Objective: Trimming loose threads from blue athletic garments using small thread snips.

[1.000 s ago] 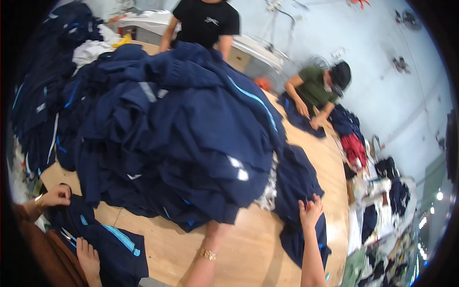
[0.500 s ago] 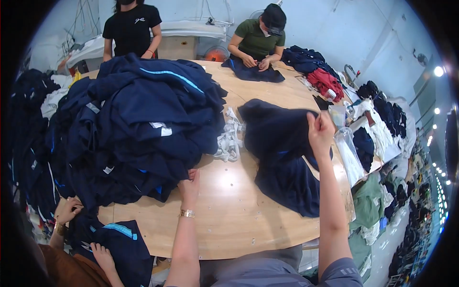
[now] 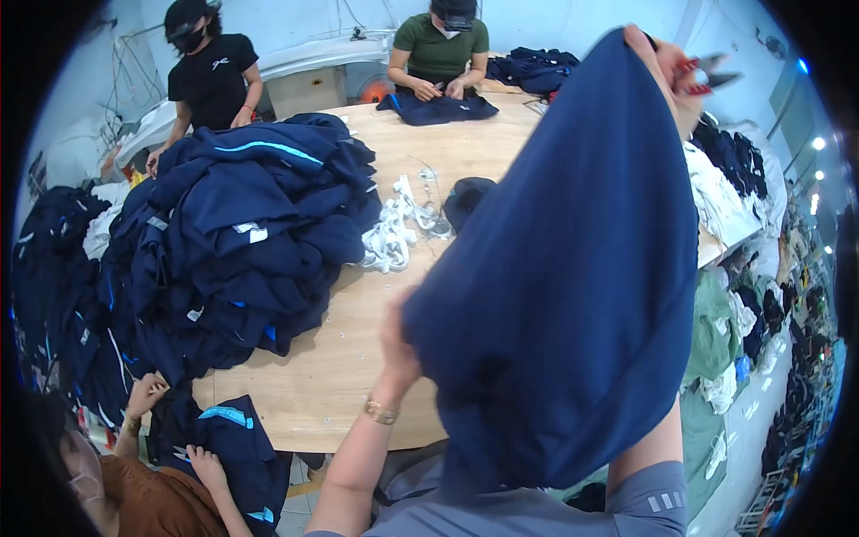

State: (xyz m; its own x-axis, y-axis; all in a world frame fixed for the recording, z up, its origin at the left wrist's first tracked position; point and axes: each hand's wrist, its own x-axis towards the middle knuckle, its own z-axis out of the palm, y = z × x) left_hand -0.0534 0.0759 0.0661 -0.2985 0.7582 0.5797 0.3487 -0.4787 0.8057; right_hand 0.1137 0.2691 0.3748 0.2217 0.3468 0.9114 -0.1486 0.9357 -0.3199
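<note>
Wall (image 3: 573, 22): pale blue, across the back
Table (image 3: 309, 394): light wood, partly hidden by raised cloth
Garment (image 3: 573, 295): navy, lifted above the table's right part, hanging in a broad drape
Right hand (image 3: 677, 76): raised high, fingers closed on the garment's top corner, snips (image 3: 718, 79) held too
Left hand (image 3: 400, 345): lower, at the garment's left edge, blurred; cannot tell whether gripping
Pile (image 3: 250, 215): navy, heaped on the left, light blue stripe near the top
Strips (image 3: 389, 242): white, tangled, between pile and garment
Far side: co-worker in black (image 3: 215, 76) behind the pile, co-worker in green (image 3: 438, 54) handling navy cloth (image 3: 443, 109)
Lower left: co-worker in brown (image 3: 170, 497), scissors (image 3: 182, 453) in hand
</note>
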